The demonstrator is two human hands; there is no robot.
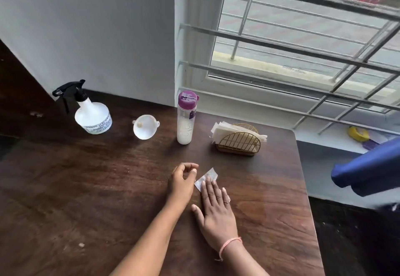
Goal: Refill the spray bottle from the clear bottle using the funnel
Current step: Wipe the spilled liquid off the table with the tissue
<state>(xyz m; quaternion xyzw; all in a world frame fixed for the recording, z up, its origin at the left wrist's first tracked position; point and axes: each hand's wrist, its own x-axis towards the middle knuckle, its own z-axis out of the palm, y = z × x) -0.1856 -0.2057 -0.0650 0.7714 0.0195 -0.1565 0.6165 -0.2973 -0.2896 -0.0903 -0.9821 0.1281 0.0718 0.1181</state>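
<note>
A white spray bottle point(93, 115) with a black trigger head stands at the back left of the wooden table point(86, 189). To its right a white funnel point(144, 126) lies tilted on its side. The clear bottle point(185, 119), upright with a purple lid closed, holds whitish liquid. Near the table's front, my right hand point(215, 208) presses flat on a small folded tissue point(206, 178). Just left of the tissue rests my left hand point(183, 180), its fingers loosely curled and holding nothing.
A gold wire napkin holder point(239, 143) with white napkins stands right of the clear bottle. A barred window runs behind the table. A blue object point(368, 174) sticks in from the right, beyond the table's edge. A yellow tape roll point(358, 133) lies on the sill.
</note>
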